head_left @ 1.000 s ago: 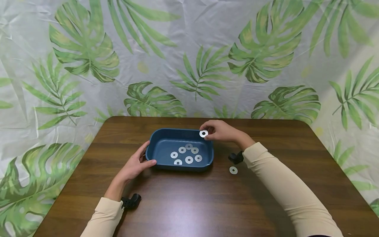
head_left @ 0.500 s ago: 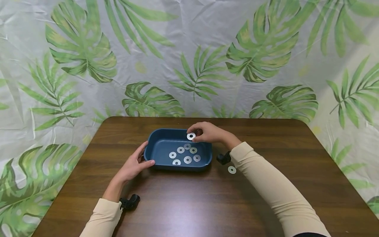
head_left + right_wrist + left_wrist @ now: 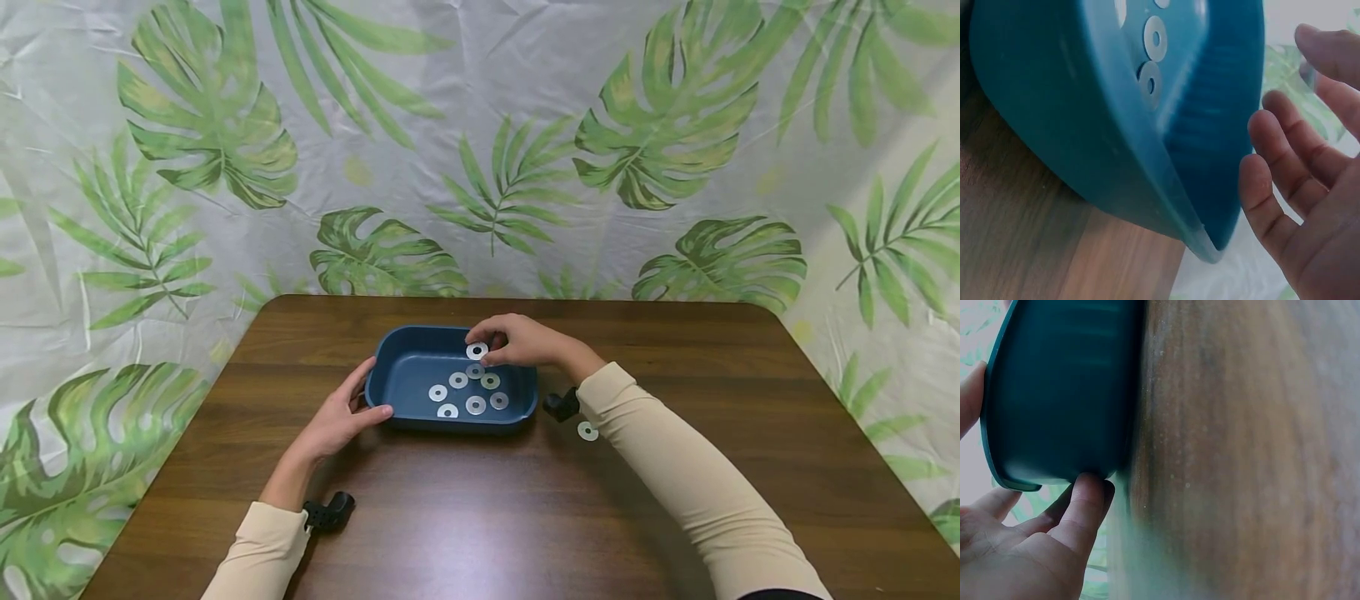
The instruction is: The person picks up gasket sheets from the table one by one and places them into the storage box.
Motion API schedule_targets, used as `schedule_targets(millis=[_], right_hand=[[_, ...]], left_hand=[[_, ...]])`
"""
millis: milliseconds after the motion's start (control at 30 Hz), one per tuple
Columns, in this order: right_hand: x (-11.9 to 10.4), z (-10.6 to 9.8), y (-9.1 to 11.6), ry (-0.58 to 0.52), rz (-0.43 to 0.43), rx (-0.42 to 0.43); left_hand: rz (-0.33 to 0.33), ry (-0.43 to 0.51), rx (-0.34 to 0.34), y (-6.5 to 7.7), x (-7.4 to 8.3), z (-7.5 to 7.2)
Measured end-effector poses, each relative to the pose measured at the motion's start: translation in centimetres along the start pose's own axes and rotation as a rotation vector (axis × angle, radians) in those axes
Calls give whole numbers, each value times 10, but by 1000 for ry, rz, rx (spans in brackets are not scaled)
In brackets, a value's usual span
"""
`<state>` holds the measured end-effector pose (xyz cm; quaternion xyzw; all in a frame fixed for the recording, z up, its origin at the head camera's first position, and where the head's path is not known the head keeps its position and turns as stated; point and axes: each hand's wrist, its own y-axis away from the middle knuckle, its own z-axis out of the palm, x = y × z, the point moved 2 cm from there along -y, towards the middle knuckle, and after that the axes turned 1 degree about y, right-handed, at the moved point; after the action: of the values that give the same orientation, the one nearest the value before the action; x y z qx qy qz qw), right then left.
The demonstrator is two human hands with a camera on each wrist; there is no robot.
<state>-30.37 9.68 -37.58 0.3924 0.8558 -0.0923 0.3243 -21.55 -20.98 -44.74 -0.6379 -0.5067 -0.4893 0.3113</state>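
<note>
A blue rectangular basin (image 3: 408, 377) stands on the wooden table, with several flat metal washers (image 3: 476, 406) lying loose on its floor. My left hand (image 3: 341, 418) holds its left end, thumb on the front rim and fingers against the end wall (image 3: 1054, 425). Over the inside of the basin, toward the back right, my right hand (image 3: 523, 340) pinches one washer (image 3: 470, 353) between thumb and fingertips. In the right wrist view the remaining fingers (image 3: 1269, 140) are spread beside the basin's rim, and the pinched washer shows only as a thin edge (image 3: 1307, 74).
One more washer (image 3: 588, 431) lies on the table (image 3: 480, 517) to the right of the basin, close to the right sleeve. Black wrist cameras (image 3: 330, 511) sit on both wrists. A leaf-patterned cloth (image 3: 510, 167) hangs behind the table's far edge.
My right hand has carried the pinched washer leftward from the basin's back right corner and slightly down over its inside. The left hand keeps its hold on the basin.
</note>
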Motion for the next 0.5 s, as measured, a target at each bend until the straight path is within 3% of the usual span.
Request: schedule_targets(millis=[500], right_hand=[[10, -4, 18, 40, -20, 54]], left_hand=[[-2, 4, 5, 0, -1, 0]])
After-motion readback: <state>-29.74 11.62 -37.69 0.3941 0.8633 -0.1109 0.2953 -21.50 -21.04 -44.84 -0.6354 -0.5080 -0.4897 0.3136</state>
